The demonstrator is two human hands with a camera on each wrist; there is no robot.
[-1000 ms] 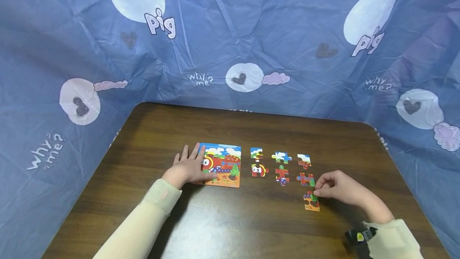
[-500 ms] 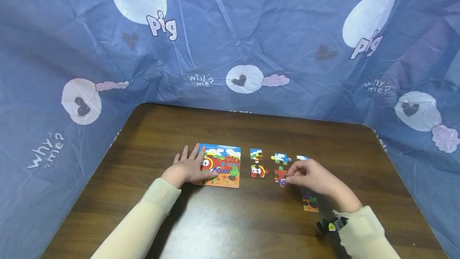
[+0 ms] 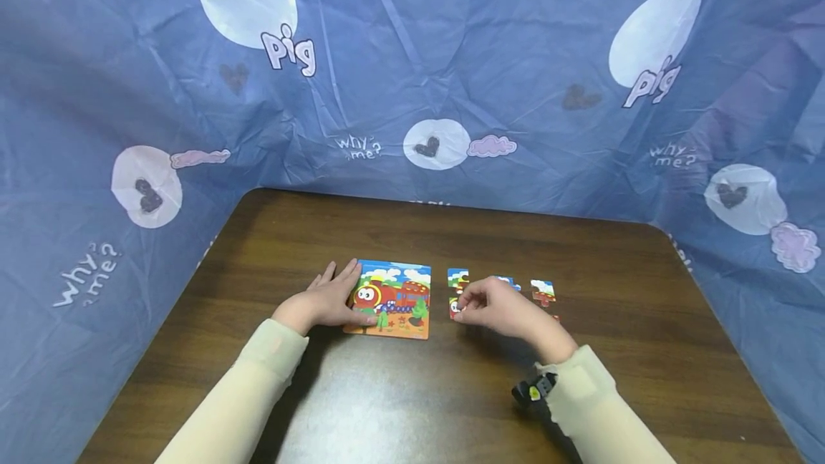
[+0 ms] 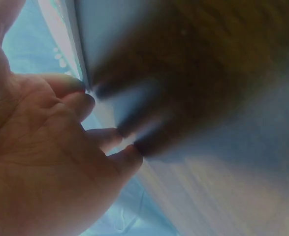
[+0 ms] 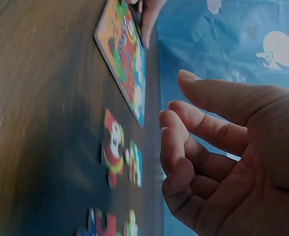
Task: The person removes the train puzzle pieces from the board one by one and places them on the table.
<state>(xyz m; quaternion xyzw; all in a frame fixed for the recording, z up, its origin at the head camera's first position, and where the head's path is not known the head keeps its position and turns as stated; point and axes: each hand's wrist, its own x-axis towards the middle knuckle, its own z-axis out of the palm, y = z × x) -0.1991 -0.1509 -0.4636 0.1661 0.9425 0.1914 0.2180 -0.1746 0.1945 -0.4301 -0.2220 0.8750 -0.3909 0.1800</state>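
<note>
A puzzle board (image 3: 402, 306) with a red train picture lies on the table. My left hand (image 3: 320, 302) rests at its left side, fingers spread, thumb over the lower left of the picture. In the left wrist view, its fingertips (image 4: 129, 156) touch a dark surface. My right hand (image 3: 496, 304) is over the loose jigsaw pieces, close to the piece with the train's eyes (image 5: 113, 140). The right wrist view shows its fingers loosely curled, thumb apart, nothing between them. A sky piece (image 3: 457, 277) lies just behind the eyes piece. The right hand and forearm cover other pieces.
Farther right lies a cloud-and-red jigsaw piece (image 3: 543, 290); a blue piece (image 3: 509, 281) peeks out behind the right hand. The brown wooden table (image 3: 399, 399) ends at a blue printed cloth (image 3: 361, 92). A dark strapped device (image 3: 533, 391) sits at the right wrist.
My right hand has moved left from the lower right piece, past the middle column, to the eyes piece. My left hand has shifted slightly left, uncovering more of the train picture.
</note>
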